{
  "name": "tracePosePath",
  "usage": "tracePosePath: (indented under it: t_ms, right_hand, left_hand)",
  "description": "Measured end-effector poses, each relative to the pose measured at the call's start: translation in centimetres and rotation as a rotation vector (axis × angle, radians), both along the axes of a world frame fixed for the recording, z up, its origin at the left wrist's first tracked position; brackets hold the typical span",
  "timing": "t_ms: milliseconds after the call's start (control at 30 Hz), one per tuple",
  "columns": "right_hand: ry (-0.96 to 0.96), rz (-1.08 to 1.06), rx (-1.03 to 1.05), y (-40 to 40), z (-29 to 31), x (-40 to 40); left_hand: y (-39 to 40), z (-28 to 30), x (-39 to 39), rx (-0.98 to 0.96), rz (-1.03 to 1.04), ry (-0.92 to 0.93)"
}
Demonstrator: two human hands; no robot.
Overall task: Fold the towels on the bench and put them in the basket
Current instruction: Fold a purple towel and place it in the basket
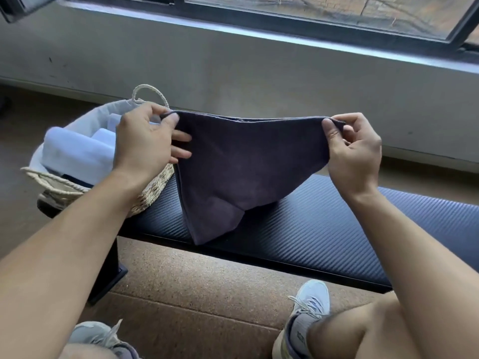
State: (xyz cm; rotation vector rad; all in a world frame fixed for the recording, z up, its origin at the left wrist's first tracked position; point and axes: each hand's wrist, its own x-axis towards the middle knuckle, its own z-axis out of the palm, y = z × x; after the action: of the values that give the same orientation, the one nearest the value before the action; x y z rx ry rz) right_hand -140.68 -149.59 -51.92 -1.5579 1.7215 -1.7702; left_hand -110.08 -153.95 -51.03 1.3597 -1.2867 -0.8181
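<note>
Seemingly near the end: white towels (77,151) already lie folded in the basket (153,187); left hand (145,143) and right hand (355,149) each pinch a top corner of the dark towel (246,161), hanging half-folded above the bench (324,229); it still needs folding and basketing.

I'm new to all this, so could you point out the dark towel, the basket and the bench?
dark towel (246,164): head view, middle of the hanging cloth.
basket (153,189): head view, woven side wall.
bench (311,229): head view, bare padded top.

Dark towel (243,164) aloft over bench (324,229)
</note>
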Motion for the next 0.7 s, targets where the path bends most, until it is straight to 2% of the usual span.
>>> tracePosePath:
  t_ms: [100,167,233,300,367,433,500,567,633,700]
  right_hand:
    - [-0.142,0.159,-0.002,0.7,1.7,-0.2]
    - [-0.366,0.401,0.111,1.4,3.0,-0.4]
    - [-0.52,0.62,0.278,2.3,4.1,-0.9]
    - [-0.563,0.745,0.389,3.2,4.8,-1.5]
    - [-0.606,0.792,0.396,4.1,5.4,-1.9]
    - [-0.685,0.79,0.4,5.1,5.9,-1.9]
    - [-0.722,0.78,0.436,5.3,6.1,-2.0]
    - [-0.636,0.754,0.507,4.3,5.5,-2.4]
    - [-0.527,0.608,0.593,2.4,3.7,-3.2]
    - [-0.345,0.384,0.698,0.8,1.2,-4.0]
  left_hand:
    - [0.6,0.9,0.0,-0.18,0.015,-0.004]
    - [1.1,1.8,0.3,-0.386,0.03,-0.034]
    - [1.5,2.4,0.6,-0.463,-0.029,-0.003]
    - [1.4,2.9,1.0,-0.368,-0.213,0.196]
    - [1.2,3.5,1.4,-0.147,-0.442,0.477]
    - [0.9,3.5,1.9,0.091,-0.575,0.569]
    - [0.6,3.1,2.0,0.209,-0.581,0.508]
    - [0.5,2.0,1.3,0.196,-0.444,0.369]
    - [0.4,0.5,0.6,0.105,-0.254,0.077]
    - [0.1,-1.1,0.2,0.058,-0.172,-0.253]
